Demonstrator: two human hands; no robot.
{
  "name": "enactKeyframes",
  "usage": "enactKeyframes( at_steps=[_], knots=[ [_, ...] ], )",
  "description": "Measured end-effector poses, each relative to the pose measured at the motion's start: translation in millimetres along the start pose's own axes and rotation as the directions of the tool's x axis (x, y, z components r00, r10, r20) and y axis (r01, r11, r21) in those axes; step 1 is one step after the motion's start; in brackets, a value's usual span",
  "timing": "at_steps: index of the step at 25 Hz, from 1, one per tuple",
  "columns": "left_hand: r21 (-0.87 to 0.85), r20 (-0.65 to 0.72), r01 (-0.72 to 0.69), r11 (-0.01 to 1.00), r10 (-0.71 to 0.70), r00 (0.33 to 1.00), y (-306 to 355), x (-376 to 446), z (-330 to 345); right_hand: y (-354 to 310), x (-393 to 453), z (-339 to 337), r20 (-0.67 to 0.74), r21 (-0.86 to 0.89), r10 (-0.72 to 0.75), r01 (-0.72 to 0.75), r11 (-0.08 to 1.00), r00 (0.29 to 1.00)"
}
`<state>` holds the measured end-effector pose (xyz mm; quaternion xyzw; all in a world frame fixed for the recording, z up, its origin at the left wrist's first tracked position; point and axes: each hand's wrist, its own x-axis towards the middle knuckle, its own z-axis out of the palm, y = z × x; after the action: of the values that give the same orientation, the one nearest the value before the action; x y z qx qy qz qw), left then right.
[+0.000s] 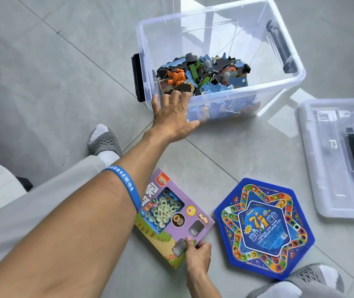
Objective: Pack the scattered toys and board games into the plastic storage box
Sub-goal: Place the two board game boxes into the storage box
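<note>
On the grey tiled floor (43,61) the clear plastic storage box (279,87) sits open, its long side running away up and to the right, with a heap of puzzle pieces (204,74) and small toys covering its bottom. The left hand (173,114) lies flat against the box's near corner, fingers spread over the rim and wall, gripping nothing. Nearer the person, a purple chess set box (167,214) lies flat, its long axis slanting from upper left to lower right; the right hand (197,252) pinches its near corner, thumb on top. Just beside it lies a blue hexagonal game board (264,229), face up. The box lid (339,158) rests on the floor at the right.
</note>
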<state>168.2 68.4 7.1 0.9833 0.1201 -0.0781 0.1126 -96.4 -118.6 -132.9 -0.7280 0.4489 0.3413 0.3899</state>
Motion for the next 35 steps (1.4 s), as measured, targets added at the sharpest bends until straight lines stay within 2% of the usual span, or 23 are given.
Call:
enactKeyframes(
  at_steps=[1,3,4,5,6,7,8,9,10,13,17,19,21,23,25,27,28,29,30,31,32,33,35],
  knots=[
    [-0.031,-0.045,-0.021,0.999,0.02,0.999,-1.0,-4.4,-0.5,1.0,-0.3,0.5,-0.007,0.007,0.003,-0.003,1.0,1.0],
    [-0.134,-0.285,-0.094,0.987,0.053,0.957,-5.2,-32.7,7.3,0.9,1.1,0.5,-0.003,0.027,0.02,-0.02,0.999,1.0],
    [-0.179,-0.386,-0.109,0.978,0.033,0.922,-7.7,-56.9,22.6,-0.4,2.0,-0.9,-0.001,0.027,0.021,-0.021,0.999,1.0],
    [-0.211,-0.396,-0.058,0.976,-0.031,0.918,-11.0,-86.1,42.9,-1.0,2.9,-3.4,0.003,0.013,0.015,-0.015,1.0,1.0],
    [-0.231,-0.309,0.06,0.971,-0.132,0.942,-16.5,-115.7,64.8,0.2,5.4,-5.9,0.018,-0.011,0.008,-0.007,1.0,1.0],
    [-0.266,-0.125,0.277,0.923,-0.318,0.94,-24.6,-141.6,87.2,1.7,6.0,-9.2,0.047,-0.039,0.01,-0.008,0.999,0.999],
    [-0.271,0.088,0.545,0.794,-0.543,0.835,-34.0,-160.8,108.4,3.2,6.6,-12.4,0.089,-0.061,0.021,-0.016,0.998,0.996],
    [-0.21,0.267,0.744,0.634,-0.695,0.667,-44.1,-174.2,124.2,4.6,7.4,-15.4,0.133,-0.063,0.042,-0.034,0.997,0.99],
    [-0.137,0.368,0.813,0.566,-0.733,0.572,-54.4,-183.6,134.4,4.4,7.5,-19.0,0.171,-0.047,0.06,-0.053,0.998,0.983],
    [-0.092,0.401,0.755,0.65,-0.67,0.625,-84.6,-192.1,139.4,-1.0,-3.1,-28.4,0.229,0.079,0.056,-0.076,0.994,0.972],
    [-0.392,0.405,0.808,0.439,-0.707,0.58,-100.1,-188.9,118.9,-12.4,-32.6,-39.9,0.183,0.275,-0.139,0.085,0.958,0.973],
    [-0.437,0.35,0.806,0.398,-0.75,0.561,-86.4,-188.1,107.1,-27.9,-42.7,-52.0,0.152,0.415,-0.264,0.18,0.892,0.953],
    [-0.435,0.285,0.806,0.402,-0.787,0.547,-64.0,-185.5,96.4,-51.9,-46.8,-72.8,0.133,0.597,-0.333,0.193,0.778,0.933],
    [-0.52,0.174,0.726,0.45,-0.777,0.605,-33.5,-175.7,73.5,-83.9,-51.4,-105.7,0.081,0.709,-0.415,0.24,0.663,0.906],
    [-0.663,-0.083,0.48,0.575,-0.693,0.716,-2.0,-149.3,39.9,-110.9,-52.4,-142.4,-0.002,0.771,-0.47,0.3,0.562,0.883],
    [-0.737,-0.331,0.172,0.654,-0.571,0.752,28.4,-106.7,0.5,-126.1,-54.3,-177.1,-0.1,0.815,-0.446,0.33,0.477,0.89],
    [-0.74,-0.382,0.075,0.669,-0.51,0.771,41.5,-82.8,-16.0,-129.5,-54.7,-191.3,-0.146,0.834,-0.418,0.339,0.435,0.896],
    [-0.703,-0.385,0.047,0.709,-0.435,0.814,50.8,-58.3,-27.0,-129.6,-55.3,-205.7,-0.203,0.841,-0.385,0.362,0.403,0.9],
    [-0.585,-0.332,0.074,0.808,-0.321,0.887,57.7,-36.3,-32.4,-127.7,-54.6,-219.5,-0.272,0.832,-0.355,0.404,0.379,0.894],
    [-0.372,-0.217,0.109,0.922,-0.2,0.955,60.4,-18.6,-28.3,-127.5,-55.9,-232.6,-0.339,0.809,-0.344,0.458,0.369,0.876],
    [-0.162,-0.062,0.11,0.981,-0.121,0.991,60.4,-6.9,-20.8,-128.1,-56.8,-245.8,-0.406,0.78,-0.337,0.514,0.357,0.85],
    [-0.027,0.022,0.083,0.996,-0.082,0.996,57.8,-2.9,-13.2,-129.5,-58.6,-256.5,-0.442,0.766,-0.331,0.543,0.344,0.833],
    [-0.009,-0.032,0.065,0.998,-0.065,0.997,49.2,-4.7,-2.1,-137.3,-68.1,-268.6,-0.487,0.748,-0.341,0.586,0.312,0.804]
  ],
)
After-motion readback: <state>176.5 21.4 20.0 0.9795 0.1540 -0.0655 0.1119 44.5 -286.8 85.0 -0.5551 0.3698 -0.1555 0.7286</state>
